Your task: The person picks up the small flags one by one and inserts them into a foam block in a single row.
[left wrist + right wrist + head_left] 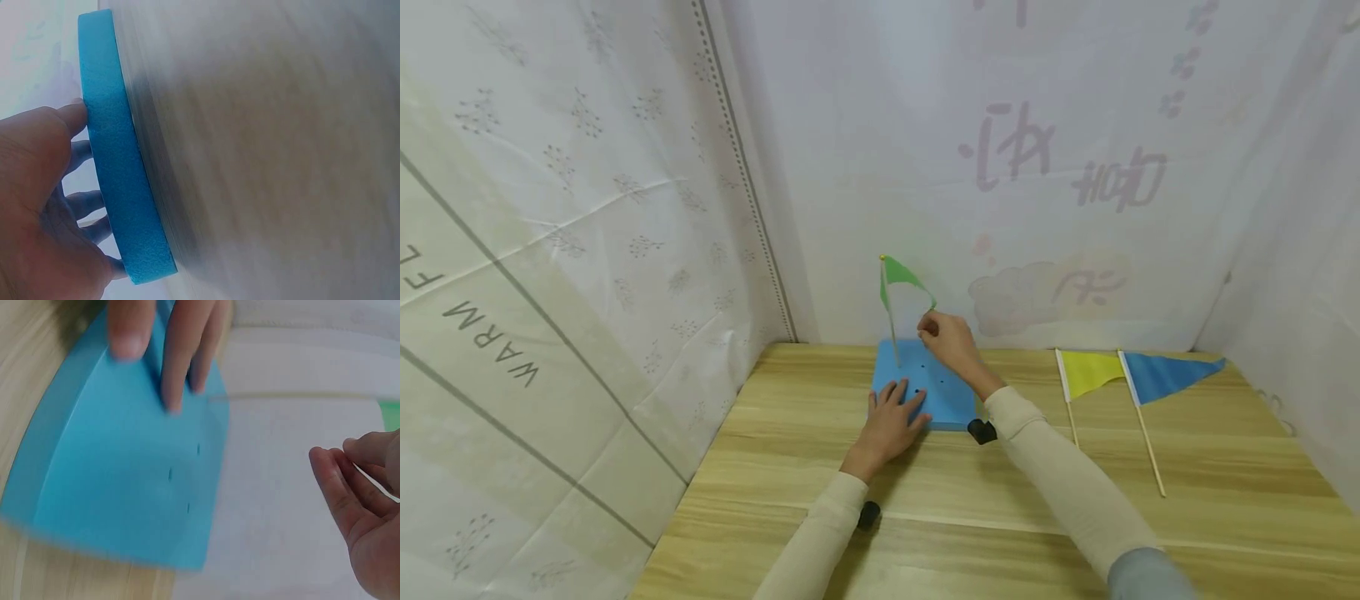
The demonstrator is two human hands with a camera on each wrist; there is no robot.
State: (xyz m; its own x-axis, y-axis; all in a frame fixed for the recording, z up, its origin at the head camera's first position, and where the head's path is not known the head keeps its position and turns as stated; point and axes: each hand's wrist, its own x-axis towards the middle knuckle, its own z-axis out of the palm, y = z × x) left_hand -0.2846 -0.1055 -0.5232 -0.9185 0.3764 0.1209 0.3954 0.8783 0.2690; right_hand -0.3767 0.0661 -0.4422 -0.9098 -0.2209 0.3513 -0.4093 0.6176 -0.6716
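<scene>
A blue foam board (952, 408) with small dark holes lies at the back of the table. Near its back left stands a thin wooden stick (892, 329) bearing a curled green flag (898, 271). My left hand (889, 423) rests on the board's front left with fingers spread, its thumb at the edge in the left wrist view. My right hand (953, 343) hovers over the board's back right, just beside the flag's tip. In the right wrist view its thumb and fingertips (322, 456) come close together, and nothing shows between them.
To the right, a yellow flag (1086, 372) and a blue flag (1168, 377) on sticks lie side by side on the wooden table (970, 525). Printed cloth (865, 167) hangs behind the table and along both sides.
</scene>
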